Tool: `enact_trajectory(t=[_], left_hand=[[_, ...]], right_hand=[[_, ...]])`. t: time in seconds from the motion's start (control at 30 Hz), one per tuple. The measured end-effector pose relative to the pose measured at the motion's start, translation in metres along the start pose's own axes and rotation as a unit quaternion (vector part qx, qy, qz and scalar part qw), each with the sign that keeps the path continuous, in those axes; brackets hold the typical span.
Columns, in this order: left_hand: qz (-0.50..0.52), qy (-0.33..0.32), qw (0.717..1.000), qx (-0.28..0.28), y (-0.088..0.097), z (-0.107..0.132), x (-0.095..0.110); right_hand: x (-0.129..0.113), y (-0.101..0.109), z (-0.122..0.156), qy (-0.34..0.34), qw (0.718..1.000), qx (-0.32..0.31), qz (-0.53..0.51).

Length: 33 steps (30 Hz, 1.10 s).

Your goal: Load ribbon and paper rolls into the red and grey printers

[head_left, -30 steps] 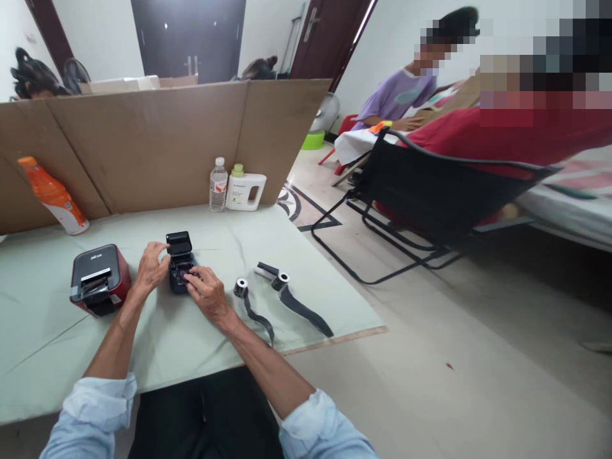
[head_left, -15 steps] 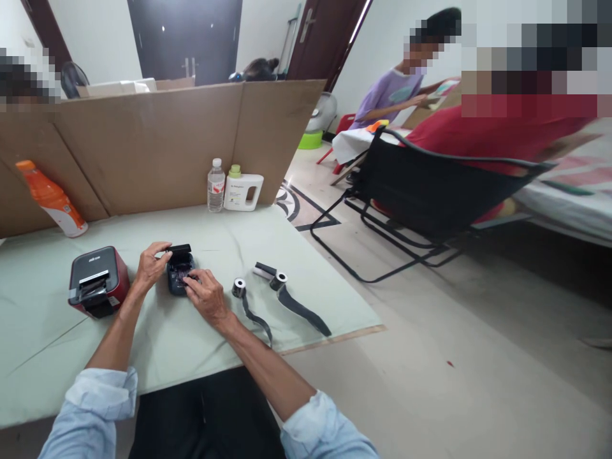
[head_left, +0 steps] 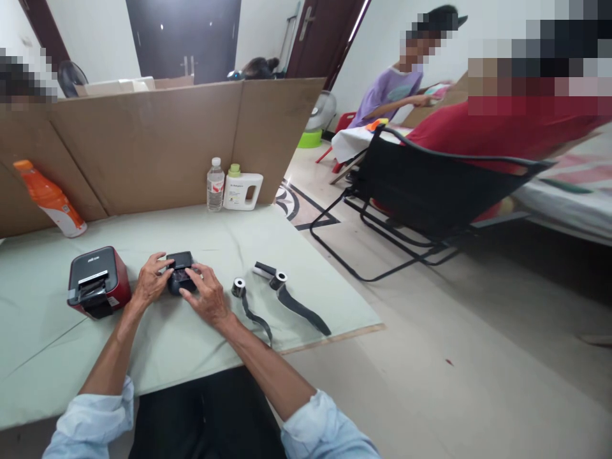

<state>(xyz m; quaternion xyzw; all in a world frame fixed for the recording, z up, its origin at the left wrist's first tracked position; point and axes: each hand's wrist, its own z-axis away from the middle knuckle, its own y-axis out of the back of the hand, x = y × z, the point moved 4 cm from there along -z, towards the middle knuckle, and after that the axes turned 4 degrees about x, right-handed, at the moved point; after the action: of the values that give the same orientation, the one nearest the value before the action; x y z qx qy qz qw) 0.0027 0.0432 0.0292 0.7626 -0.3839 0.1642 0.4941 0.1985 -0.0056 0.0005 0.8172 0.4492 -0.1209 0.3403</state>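
A small dark portable printer with a hinged lid sits on the green-covered table between my hands. Its lid leans partway down over the body, and I cannot make out what is inside. My left hand grips the left edge of the lid with fingers and thumb. On the opposite side, my right hand has its fingertips on the right edge, thumb low by the body. To the right lie a narrow black ribbon roll and a wider black ribbon roll, both with loose tails.
A red and black printer stands left of my hands. Along the cardboard partition are an orange bottle, a water bottle and a white jug. A black folding chair and other people are at the right.
The lid of the small printer has tipped down toward me. My right fingers have come out of its open body and up to the lid's right edge.
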Motion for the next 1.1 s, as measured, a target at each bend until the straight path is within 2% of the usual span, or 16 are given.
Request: enact_trajectory(t=[0.27,0.63,0.8,1.1], left_hand=[[-0.057,0.013,0.998,-0.008,-0.001,0.022,0.003],[-0.089,-0.007,0.995,-0.047,-0.004,0.032,0.013],[-0.139,0.004,0.989,-0.049,-0.004,0.032,0.016],[-0.166,0.003,0.985,-0.038,-0.011,0.045,0.013]], right_hand=[[0.011,-0.01,-0.004,-0.067,0.994,-0.084,0.003],[0.017,-0.011,0.002,-0.108,0.99,-0.089,-0.006],[0.02,-0.013,0.004,-0.113,0.99,-0.081,-0.014],[0.01,-0.007,0.002,-0.096,0.993,-0.065,-0.023]])
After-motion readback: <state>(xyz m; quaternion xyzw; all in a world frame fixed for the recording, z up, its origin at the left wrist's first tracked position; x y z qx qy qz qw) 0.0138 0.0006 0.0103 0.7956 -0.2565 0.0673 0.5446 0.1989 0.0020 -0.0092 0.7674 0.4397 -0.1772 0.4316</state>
